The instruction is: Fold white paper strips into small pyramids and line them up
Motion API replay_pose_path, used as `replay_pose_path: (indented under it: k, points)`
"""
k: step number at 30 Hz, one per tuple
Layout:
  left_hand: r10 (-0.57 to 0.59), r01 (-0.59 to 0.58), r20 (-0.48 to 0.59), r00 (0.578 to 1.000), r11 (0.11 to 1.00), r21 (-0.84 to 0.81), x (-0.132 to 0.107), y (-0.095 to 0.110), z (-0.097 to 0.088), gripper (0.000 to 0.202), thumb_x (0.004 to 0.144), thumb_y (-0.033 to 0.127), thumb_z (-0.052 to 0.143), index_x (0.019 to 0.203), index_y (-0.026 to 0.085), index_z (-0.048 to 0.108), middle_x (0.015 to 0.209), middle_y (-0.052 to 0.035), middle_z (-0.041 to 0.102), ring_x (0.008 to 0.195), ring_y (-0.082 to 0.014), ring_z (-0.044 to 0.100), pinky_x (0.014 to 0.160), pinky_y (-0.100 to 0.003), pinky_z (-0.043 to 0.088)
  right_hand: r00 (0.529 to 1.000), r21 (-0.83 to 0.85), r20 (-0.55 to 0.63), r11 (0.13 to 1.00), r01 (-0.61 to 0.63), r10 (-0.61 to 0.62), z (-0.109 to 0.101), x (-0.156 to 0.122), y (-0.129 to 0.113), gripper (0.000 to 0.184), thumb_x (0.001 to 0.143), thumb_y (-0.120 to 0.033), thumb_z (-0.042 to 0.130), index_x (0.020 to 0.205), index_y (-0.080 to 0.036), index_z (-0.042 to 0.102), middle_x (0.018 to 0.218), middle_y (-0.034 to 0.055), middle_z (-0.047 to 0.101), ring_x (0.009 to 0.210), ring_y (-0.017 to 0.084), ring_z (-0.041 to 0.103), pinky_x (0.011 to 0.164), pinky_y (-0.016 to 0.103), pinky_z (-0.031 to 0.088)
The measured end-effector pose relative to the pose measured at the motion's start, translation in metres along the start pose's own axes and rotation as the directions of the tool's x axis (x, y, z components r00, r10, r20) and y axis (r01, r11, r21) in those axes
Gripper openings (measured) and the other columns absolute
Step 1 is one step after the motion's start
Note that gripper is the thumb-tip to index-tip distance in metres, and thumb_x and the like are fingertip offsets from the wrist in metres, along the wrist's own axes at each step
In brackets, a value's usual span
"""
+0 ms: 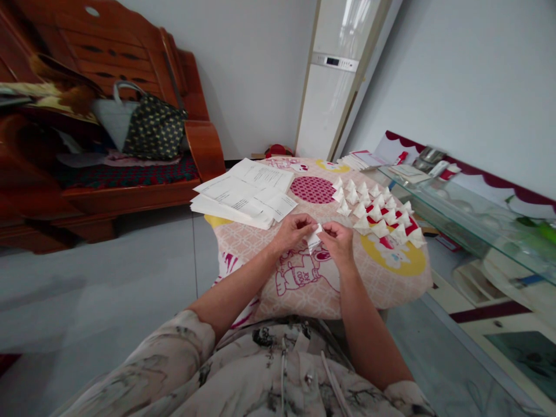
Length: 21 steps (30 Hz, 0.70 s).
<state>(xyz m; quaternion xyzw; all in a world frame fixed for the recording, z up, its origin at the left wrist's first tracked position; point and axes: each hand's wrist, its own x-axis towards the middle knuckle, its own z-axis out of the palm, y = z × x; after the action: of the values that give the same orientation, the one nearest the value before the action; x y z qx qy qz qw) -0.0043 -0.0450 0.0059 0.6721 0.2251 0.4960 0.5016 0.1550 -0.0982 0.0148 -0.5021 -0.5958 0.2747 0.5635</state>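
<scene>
Between my two hands is a small folded piece of printed white paper [313,238], pointed at its lower end. My left hand [296,230] pinches its left edge, and my right hand [337,240] pinches the right edge. Both hands are just above the patterned tablecloth [264,260]. To the left beyond them lies a loose stack of printed paper sheets [245,191]. On the right, several small folded paper shapes [382,213] with pointed tips stand in rows, some over a dark red patch of the cloth.
A glass-topped cabinet [473,214] with items on it runs along the right wall. Behind the table stands a tall white air conditioner [330,75]. At the left, a wooden bench [130,191] carries a dark patterned bag [154,128] and a light grey bag [113,119].
</scene>
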Motion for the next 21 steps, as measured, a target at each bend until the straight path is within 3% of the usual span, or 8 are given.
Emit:
replay_pose_path:
  k: [5, 9, 12, 15, 17, 21]
  points:
    - [-0.010, 0.011, -0.031, 0.999, 0.999, 0.035, 0.000, 0.001, 0.000, 0.038, 0.078, 0.050, 0.073, 0.071, 0.014, 0.064, 0.061, 0.0017, 0.056, 0.055, -0.0085, 0.045, 0.053, -0.022, 0.034, 0.999, 0.029, 0.049, 0.999, 0.016, -0.018, -0.005, -0.001, -0.004, 0.019, 0.080, -0.034, 0.065, 0.071, -0.018, 0.070, 0.059, -0.0028, 0.058, 0.055, 0.013, 0.049, 0.053, 0.025, 0.038]
    - [-0.011, 0.013, -0.030, 0.999, 0.996, 0.085, 0.000, 0.000, -0.002, 0.038, 0.079, 0.050, 0.072, 0.070, 0.014, 0.064, 0.061, 0.0020, 0.055, 0.055, -0.0088, 0.045, 0.054, -0.022, 0.033, 0.996, -0.010, 0.029, 0.997, 0.079, -0.079, -0.005, 0.001, -0.002, 0.017, 0.077, -0.033, 0.072, 0.068, -0.018, 0.071, 0.066, -0.0006, 0.064, 0.066, 0.015, 0.056, 0.062, 0.026, 0.043]
    - [-0.029, 0.031, -0.011, 1.000, 0.985, 0.168, 0.000, 0.002, -0.005, 0.036, 0.080, 0.049, 0.071, 0.073, 0.013, 0.067, 0.063, 0.0011, 0.059, 0.057, -0.0091, 0.046, 0.055, -0.023, 0.033, 0.998, 0.151, -0.047, 0.988, -0.031, 0.039, -0.003, 0.003, 0.003, 0.016, 0.076, -0.033, 0.072, 0.069, -0.018, 0.072, 0.062, -0.0023, 0.062, 0.058, 0.013, 0.052, 0.056, 0.025, 0.041]
    - [-0.065, 0.063, 0.005, 0.998, 0.979, 0.193, -0.001, 0.003, -0.006, 0.036, 0.079, 0.048, 0.072, 0.075, 0.013, 0.068, 0.064, 0.0005, 0.060, 0.058, -0.0087, 0.046, 0.056, -0.022, 0.032, 0.967, 0.406, -0.186, 0.910, -0.086, 0.175, -0.002, 0.006, 0.007, 0.014, 0.070, -0.030, 0.075, 0.067, -0.018, 0.069, 0.058, -0.0042, 0.059, 0.054, 0.011, 0.050, 0.053, 0.024, 0.040]
    - [-0.094, 0.092, 0.021, 0.995, 0.991, 0.100, -0.002, 0.004, -0.005, 0.036, 0.078, 0.048, 0.074, 0.082, 0.012, 0.069, 0.068, -0.0002, 0.062, 0.059, -0.0092, 0.049, 0.057, -0.022, 0.035, 0.945, 0.540, -0.223, 0.837, -0.083, 0.238, -0.002, 0.008, 0.008, 0.014, 0.066, -0.027, 0.077, 0.064, -0.019, 0.065, 0.058, -0.0046, 0.060, 0.054, 0.010, 0.051, 0.054, 0.024, 0.042]
    - [-0.151, 0.178, 0.137, 0.979, 0.959, -0.220, -0.004, 0.006, -0.003, 0.052, 0.076, 0.043, 0.079, 0.117, 0.016, 0.064, 0.074, 0.0013, 0.064, 0.061, -0.0113, 0.057, 0.058, -0.022, 0.042, 0.919, 0.712, -0.192, 0.693, -0.112, 0.345, -0.003, 0.010, 0.012, 0.018, 0.065, -0.023, 0.077, 0.064, -0.020, 0.059, 0.060, -0.0049, 0.062, 0.056, 0.011, 0.057, 0.057, 0.025, 0.048]
